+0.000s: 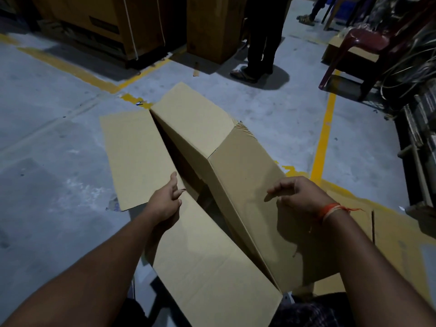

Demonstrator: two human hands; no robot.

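Observation:
A large plain cardboard box (236, 175) lies partly unfolded on the grey concrete floor, with a raised ridge running away from me and flat flaps on its left side. My left hand (166, 200) grips the edge of the near left flap, thumb on top, beside the dark gap under the ridge. My right hand (298, 194) hovers just above the box's right sloping panel with loosely curled fingers, holding nothing. An orange thread band circles my right wrist.
A person in dark trousers and sandals (257, 55) stands behind the box. Big strapped cartons (101, 27) stand at the back left. A dark red plastic chair (377, 50) and cluttered shelving (420, 119) are on the right. Yellow lines (324, 138) mark the floor.

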